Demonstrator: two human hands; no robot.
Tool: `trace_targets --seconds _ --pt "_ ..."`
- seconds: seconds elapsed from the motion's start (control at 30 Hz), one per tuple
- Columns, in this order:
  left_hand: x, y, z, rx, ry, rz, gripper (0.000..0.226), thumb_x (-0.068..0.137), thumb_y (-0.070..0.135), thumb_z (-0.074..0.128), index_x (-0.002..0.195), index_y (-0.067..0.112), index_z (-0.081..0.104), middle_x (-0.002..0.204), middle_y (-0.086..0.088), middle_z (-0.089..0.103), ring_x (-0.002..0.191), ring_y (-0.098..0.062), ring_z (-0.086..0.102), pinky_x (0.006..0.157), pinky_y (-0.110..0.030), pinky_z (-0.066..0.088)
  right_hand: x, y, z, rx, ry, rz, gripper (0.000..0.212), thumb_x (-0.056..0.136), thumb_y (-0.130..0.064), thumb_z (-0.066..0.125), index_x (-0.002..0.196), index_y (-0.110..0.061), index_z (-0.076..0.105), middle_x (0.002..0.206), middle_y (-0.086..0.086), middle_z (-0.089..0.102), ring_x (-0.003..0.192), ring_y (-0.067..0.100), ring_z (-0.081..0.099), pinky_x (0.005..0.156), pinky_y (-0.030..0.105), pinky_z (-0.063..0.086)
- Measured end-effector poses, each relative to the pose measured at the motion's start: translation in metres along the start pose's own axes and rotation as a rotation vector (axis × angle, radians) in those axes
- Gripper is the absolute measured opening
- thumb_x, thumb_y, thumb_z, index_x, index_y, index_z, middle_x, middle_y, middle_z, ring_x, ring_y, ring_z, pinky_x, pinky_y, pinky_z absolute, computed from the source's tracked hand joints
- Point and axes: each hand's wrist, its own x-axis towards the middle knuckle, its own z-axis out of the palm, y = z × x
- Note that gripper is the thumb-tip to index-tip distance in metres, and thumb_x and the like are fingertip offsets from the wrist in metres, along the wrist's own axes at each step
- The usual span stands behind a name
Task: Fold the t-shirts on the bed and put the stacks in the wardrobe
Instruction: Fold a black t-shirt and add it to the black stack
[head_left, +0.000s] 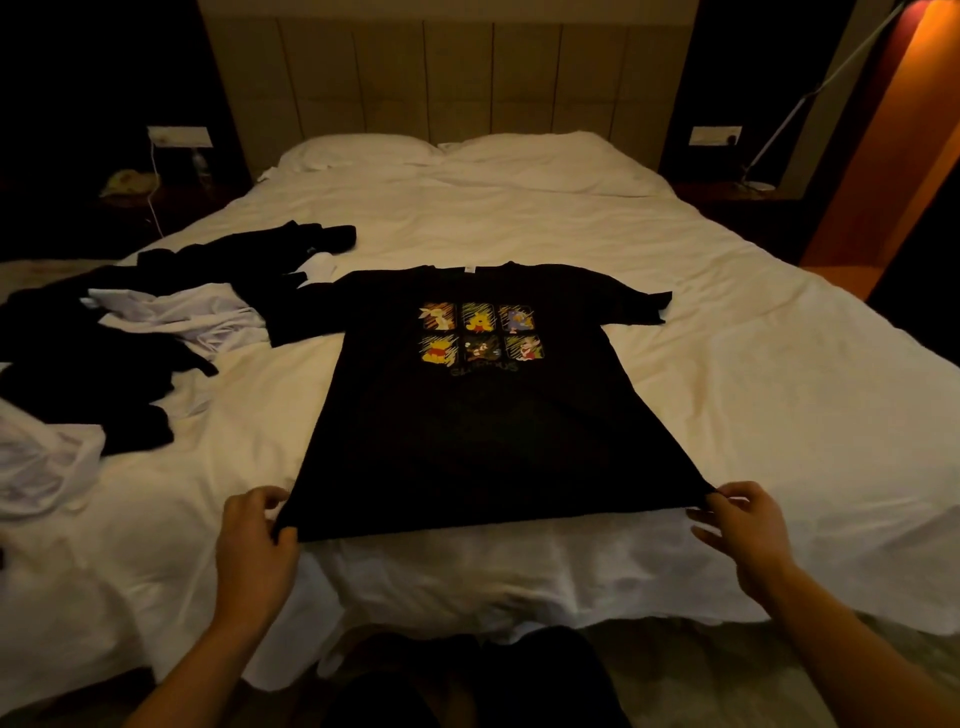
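Observation:
A black t-shirt (467, 431) with a six-panel cartoon print lies spread face up on the white bed (727, 415), collar toward the pillows and hem at the foot edge. My left hand (254, 540) pinches the hem's left corner. My right hand (743, 525) pinches the hem's right corner. The hem is stretched taut between them. Both sleeves lie flat to the sides.
A loose pile of black and white t-shirts (114, 343) covers the bed's left side. Two pillows (441, 150) lie at the padded headboard. Dark nightstands flank the bed, with a floor lamp (810, 98) at the right. No wardrobe is in view.

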Motion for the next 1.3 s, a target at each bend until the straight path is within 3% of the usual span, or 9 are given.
trace_targets --seconds 0.2,0.27,0.33,0.47,0.57,0.73,0.97,1.1,1.3 --pt "0.016 0.01 -0.01 -0.204 0.149 -0.084 0.035 0.09 -0.011 0.05 0.115 0.009 0.063 0.101 -0.014 0.066 0.081 -0.027 0.064 0.071 -0.02 0.054 -0.002 -0.027 0.003 0.124 0.101 -0.088 0.02 0.101 0.002 0.043 0.116 -0.011 0.044 0.092 0.017 0.058 0.076 0.027 0.065 0.053 0.021 0.058" --pt "0.019 0.013 -0.01 -0.306 0.098 -0.148 0.038 0.094 -0.007 0.046 0.121 0.015 0.06 0.09 -0.015 0.069 0.074 -0.029 0.068 0.067 -0.032 0.06 -0.002 -0.03 0.004 0.091 0.109 -0.144 0.019 0.101 0.0 0.044 0.115 -0.012 0.049 0.083 0.019 0.059 0.06 0.018 0.066 0.052 0.02 0.057" --pt "0.015 0.006 -0.007 -0.325 -0.023 -0.148 0.044 0.096 -0.007 0.044 0.124 0.024 0.059 0.081 -0.013 0.071 0.068 -0.027 0.071 0.062 -0.026 0.06 -0.003 -0.024 0.003 0.029 0.068 -0.137 0.02 0.102 -0.001 0.043 0.114 -0.011 0.056 0.08 0.021 0.06 0.052 0.012 0.064 0.052 0.02 0.056" --pt "0.004 -0.011 -0.008 -0.444 -0.266 -0.199 0.047 0.098 -0.006 0.046 0.126 0.031 0.057 0.084 -0.016 0.072 0.072 -0.029 0.071 0.063 -0.025 0.06 -0.006 -0.006 -0.008 0.069 -0.143 0.048 0.026 0.104 -0.005 0.039 0.113 -0.008 0.063 0.093 0.02 0.064 0.079 0.027 0.068 0.061 0.025 0.06" --pt "0.004 -0.016 -0.013 -0.501 -0.37 -0.249 0.037 0.099 -0.008 0.045 0.121 0.017 0.063 0.085 -0.02 0.07 0.074 -0.034 0.067 0.06 -0.022 0.058 -0.005 -0.005 -0.016 0.144 -0.121 0.101 0.026 0.104 -0.008 0.039 0.113 -0.004 0.063 0.095 0.019 0.064 0.084 0.029 0.068 0.063 0.025 0.06" --pt "0.01 -0.018 -0.017 -0.54 -0.205 -0.275 0.028 0.098 -0.007 0.046 0.101 0.007 0.07 0.087 -0.02 0.069 0.077 -0.034 0.066 0.061 -0.017 0.057 0.001 -0.016 -0.014 0.272 -0.039 0.038 0.025 0.104 -0.01 0.04 0.11 -0.004 0.063 0.094 0.01 0.073 0.085 0.022 0.074 0.069 0.025 0.061" --pt "-0.013 -0.041 0.005 -0.475 -0.38 -0.546 0.019 0.098 -0.004 0.05 0.104 -0.003 0.068 0.08 -0.017 0.066 0.071 -0.027 0.062 0.055 -0.021 0.052 0.002 0.012 -0.011 -0.146 -0.088 0.216 0.019 0.102 -0.008 0.046 0.113 -0.006 0.062 0.112 0.018 0.065 0.092 0.031 0.065 0.072 0.036 0.052" --pt "-0.005 -0.021 -0.003 -0.436 -0.362 -0.48 0.019 0.099 0.006 0.053 0.098 0.008 0.071 0.075 -0.016 0.065 0.065 -0.026 0.059 0.059 -0.03 0.047 0.011 0.002 -0.005 -0.45 -0.076 0.149 0.025 0.102 -0.013 0.049 0.123 -0.001 0.055 0.112 0.023 0.06 0.09 0.035 0.063 0.073 0.039 0.051" --pt "0.033 0.014 0.007 -0.391 -0.336 -0.374 0.021 0.099 0.001 0.051 0.095 0.006 0.071 0.074 -0.014 0.064 0.062 -0.023 0.057 0.056 -0.025 0.047 0.032 -0.037 0.029 -0.685 -0.011 -0.004 0.016 0.097 -0.018 0.056 0.105 -0.008 0.065 0.088 0.018 0.068 0.077 0.035 0.068 0.077 0.046 0.057"
